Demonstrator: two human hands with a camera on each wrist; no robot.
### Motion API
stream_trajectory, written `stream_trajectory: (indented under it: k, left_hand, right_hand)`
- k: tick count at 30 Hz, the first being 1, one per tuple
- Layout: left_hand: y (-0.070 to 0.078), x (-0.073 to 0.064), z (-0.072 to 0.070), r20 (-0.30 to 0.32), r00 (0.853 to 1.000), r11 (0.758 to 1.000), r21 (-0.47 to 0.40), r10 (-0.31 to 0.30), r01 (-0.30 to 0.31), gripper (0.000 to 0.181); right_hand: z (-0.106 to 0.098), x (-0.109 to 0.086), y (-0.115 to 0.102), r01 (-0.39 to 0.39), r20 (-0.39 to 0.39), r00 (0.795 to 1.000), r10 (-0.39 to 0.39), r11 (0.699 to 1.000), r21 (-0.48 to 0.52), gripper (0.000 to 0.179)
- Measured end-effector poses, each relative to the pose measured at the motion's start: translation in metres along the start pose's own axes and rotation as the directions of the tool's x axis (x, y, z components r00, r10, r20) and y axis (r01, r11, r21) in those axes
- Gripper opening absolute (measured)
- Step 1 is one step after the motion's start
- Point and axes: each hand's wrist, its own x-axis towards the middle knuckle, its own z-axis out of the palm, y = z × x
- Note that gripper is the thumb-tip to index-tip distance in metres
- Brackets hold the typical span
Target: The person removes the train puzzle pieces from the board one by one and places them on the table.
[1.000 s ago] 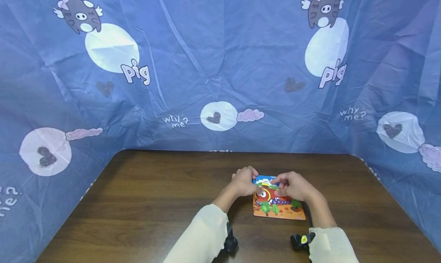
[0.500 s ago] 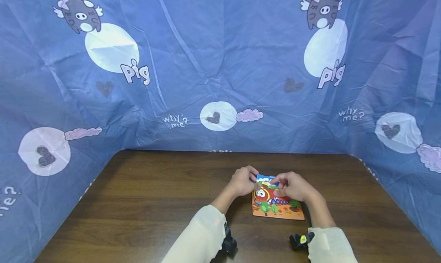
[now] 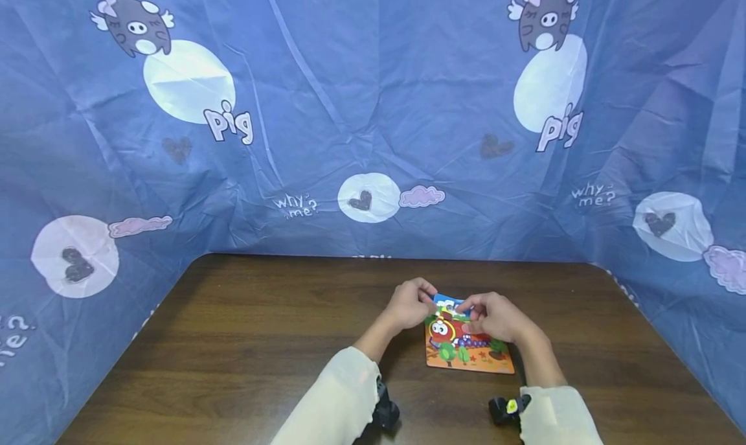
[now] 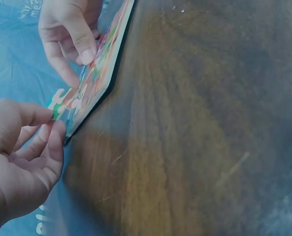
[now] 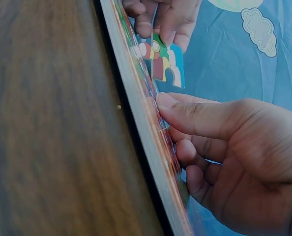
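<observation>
Orange and red fill most of the puzzle [image 3: 484,361], which lies flat on the table [image 3: 262,341], a little to the right of its middle, between the two hands. One piece [image 5: 161,63], blue, white, yellow and green, stands out from it at a tilt near the far left corner; whether its knob or lower edge touches the puzzle cannot be told.

The step in hand looks to be working this single piece at that corner, though whether it is being taken out or fitted in is not clear from this moment. Either way, the next move seems to call for a fine pinch and a small change of tilt: along the slant if it is to come free, or knob over gap and pressed level if it is to go in. A sideways tug could unsettle the neighbouring pieces.

The left hand [image 3: 408,304] comes in from the left with the wrist raised, thumb and fingers bent to grasp the piece by its outer corner. The right hand [image 3: 501,315] reaches in from the other side, its thumb and forefinger parted and resting at the puzzle's face, the remaining fingers loosely bent; no piece shows in its grasp. It seems to steady the puzzle. Both forearms angle inward, with pale sleeves [image 3: 332,393] behind the wrists.
</observation>
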Motion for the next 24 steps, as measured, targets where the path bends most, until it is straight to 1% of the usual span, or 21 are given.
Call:
stream_trajectory:
  k: [4, 8, 14, 17, 24]
  left_hand:
    - [-0.002, 0.000, -0.005, -0.005, 1.000, 0.998, -0.062, -0.001, 0.001, 0.025]
    - [-0.007, 0.000, -0.011, -0.007, 1.000, 0.996, -0.092, 0.010, -0.011, 0.025]
    - [-0.015, 0.001, -0.024, -0.020, 1.000, 0.994, -0.104, 0.014, -0.016, 0.023]
    - [-0.021, 0.001, -0.032, -0.032, 0.999, 0.995, -0.096, 0.012, -0.015, 0.024]
    - [-0.031, -0.001, -0.054, -0.053, 0.998, 0.994, -0.113, -0.019, 0.013, 0.026]
  right_hand:
    - [0.000, 0.000, 0.000, -0.007, 0.000, 1.000, 0.007, 1.000, -0.002, 0.025]
    - [0.001, 0.000, 0.000, -0.018, 0.001, 1.000, 0.018, 1.000, -0.002, 0.025]
    - [0.001, 0.000, -0.001, -0.032, -0.003, 0.999, 0.032, 0.999, -0.004, 0.025]
    - [0.001, -0.001, 0.000, -0.032, -0.003, 0.999, 0.032, 0.999, -0.002, 0.025]
    - [0.001, -0.001, 0.000, -0.022, -0.004, 1.000, 0.022, 1.000, -0.021, 0.025]
